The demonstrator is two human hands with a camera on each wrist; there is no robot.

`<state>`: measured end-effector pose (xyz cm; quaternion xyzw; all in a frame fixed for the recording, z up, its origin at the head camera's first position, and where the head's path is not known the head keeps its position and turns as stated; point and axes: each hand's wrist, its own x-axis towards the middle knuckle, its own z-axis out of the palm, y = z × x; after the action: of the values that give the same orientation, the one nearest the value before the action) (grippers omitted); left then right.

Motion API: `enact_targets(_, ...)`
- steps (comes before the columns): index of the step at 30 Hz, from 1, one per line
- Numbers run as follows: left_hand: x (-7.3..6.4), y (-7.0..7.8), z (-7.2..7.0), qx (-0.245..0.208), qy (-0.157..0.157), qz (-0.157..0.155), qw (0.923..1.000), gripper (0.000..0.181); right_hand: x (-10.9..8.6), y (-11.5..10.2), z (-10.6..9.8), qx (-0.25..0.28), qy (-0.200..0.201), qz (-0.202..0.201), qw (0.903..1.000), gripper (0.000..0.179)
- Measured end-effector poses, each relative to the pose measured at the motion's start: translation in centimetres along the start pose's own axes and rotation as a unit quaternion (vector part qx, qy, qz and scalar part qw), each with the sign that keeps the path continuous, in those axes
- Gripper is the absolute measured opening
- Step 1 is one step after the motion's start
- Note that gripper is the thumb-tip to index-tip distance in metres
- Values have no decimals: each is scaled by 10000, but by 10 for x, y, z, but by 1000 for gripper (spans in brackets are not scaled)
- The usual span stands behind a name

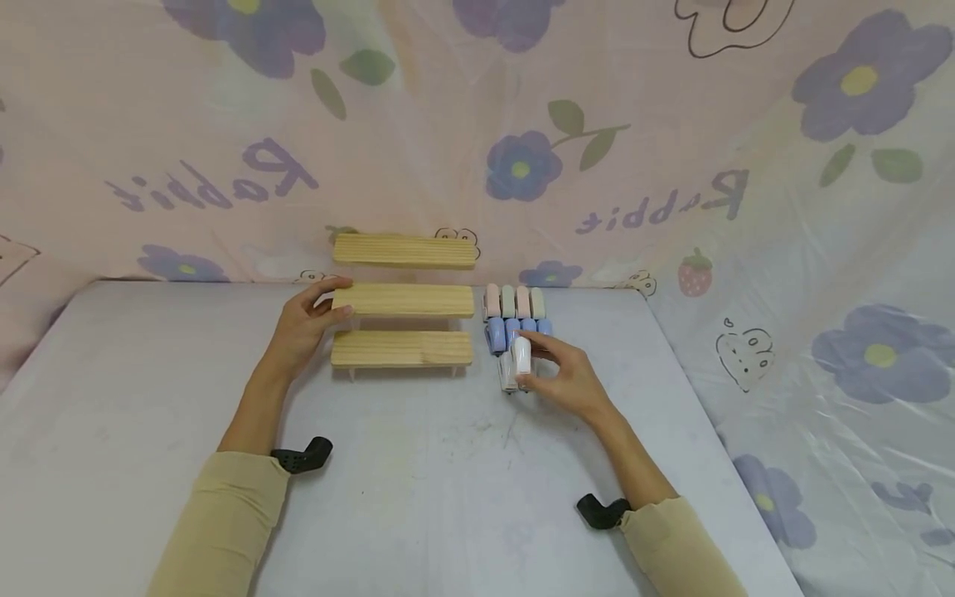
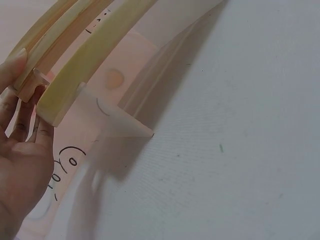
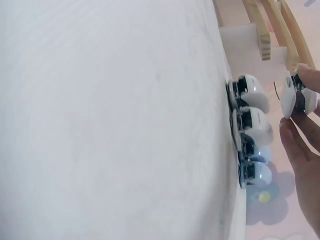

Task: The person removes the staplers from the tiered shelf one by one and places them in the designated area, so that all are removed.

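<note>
A three-tier wooden display shelf [image 1: 403, 301] with clear supports stands toward the back of the table. My left hand [image 1: 302, 323] grips the left end of its middle tier; in the left wrist view, that hand's fingers [image 2: 45, 132] reach around the board ends. Between thumb and fingers, my right hand [image 1: 567, 377] pinches a white mini stapler [image 1: 522, 355], raised off the table. Two more white mini staplers [image 3: 257, 125] sit just below it. Behind them are a row of blue mini staplers [image 1: 496, 336] and a row of pink and pale green mini staplers [image 1: 523, 302].
A white table surface [image 1: 418, 481] lies under everything. Flower-printed cloth [image 1: 418, 124] hangs directly behind the shelf and along the right side. Each wrist carries a black mount [image 1: 304, 456].
</note>
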<state>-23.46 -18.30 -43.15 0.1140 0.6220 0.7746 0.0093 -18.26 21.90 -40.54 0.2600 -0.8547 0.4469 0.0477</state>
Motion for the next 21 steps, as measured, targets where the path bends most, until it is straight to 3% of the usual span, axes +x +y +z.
enact_targets(7, 5, -12, -6, 0, 30, 25, 10000, 46, -8, 8, -10, 114, 79, 106, 9998, 63)
enact_targets(14, 3, -11, -7, -56, -16, 88, 9999, 45, -12, 13, -19, 20, -2, 474, 9989, 63)
enact_targets(21, 3, -10, -7, -33, -11, 143, 9999, 45, -17, 57, -21, 411, 6, 925, 9949, 69)
